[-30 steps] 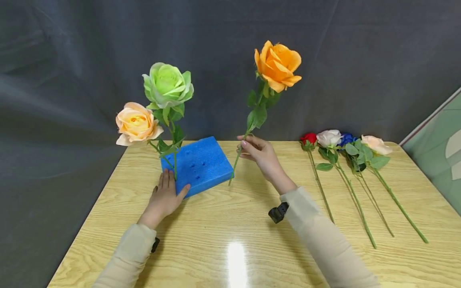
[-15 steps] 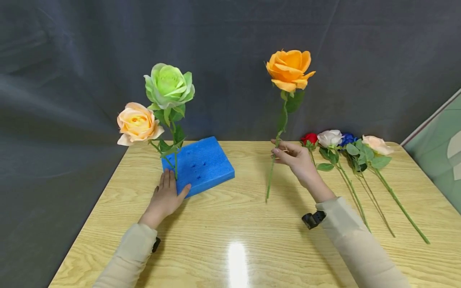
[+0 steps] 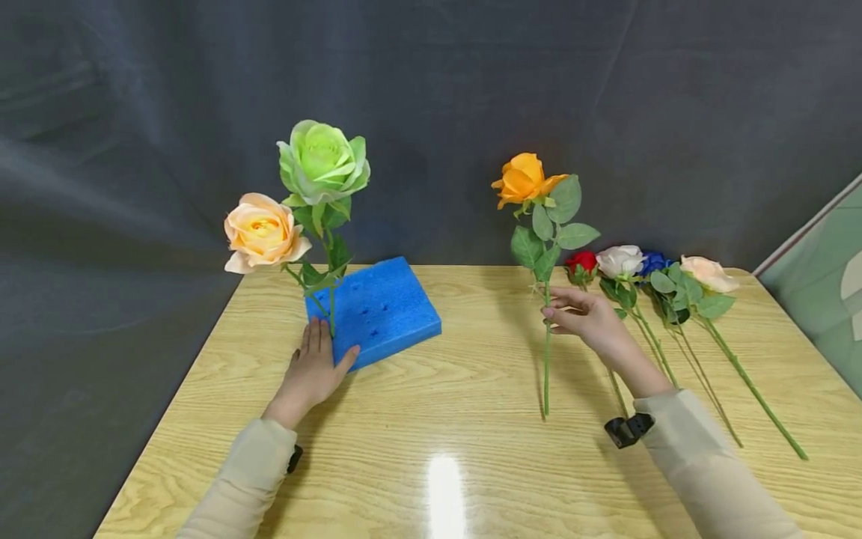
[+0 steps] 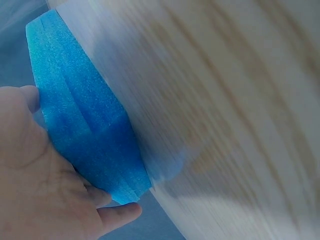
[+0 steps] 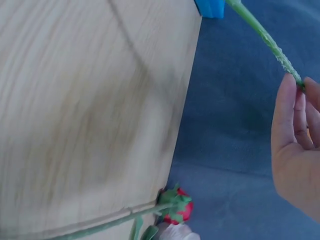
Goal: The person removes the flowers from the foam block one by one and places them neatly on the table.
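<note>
My left hand (image 3: pixel 314 368) rests with straight fingers on the near left corner of a blue foam block (image 3: pixel 387 303). Out of that block stand a green rose (image 3: pixel 325 163) and, tilted to the left, a peach rose (image 3: pixel 263 230). To the right, my right hand (image 3: pixel 589 323) pinches the stem of an orange rose (image 3: pixel 524 180) between thumb and fingers. The orange rose is held nearly upright, its stem end low over the table. In the right wrist view the pinched green stem (image 5: pixel 270 42) shows, while its bloom is out of frame.
At the right of the wooden table (image 3: pixel 377 449) lie a red rose (image 3: pixel 582 263), a white rose (image 3: pixel 621 260), a blue rose (image 3: pixel 653 262) and a pale pink rose (image 3: pixel 708 273). Several small holes mark the block's top. A dark curtain (image 3: pixel 431 112) hangs behind.
My right hand has carried the orange rose rightward, away from the blue block, and lowered it; the bloom has turned to face away. My left hand has stayed on the block.
</note>
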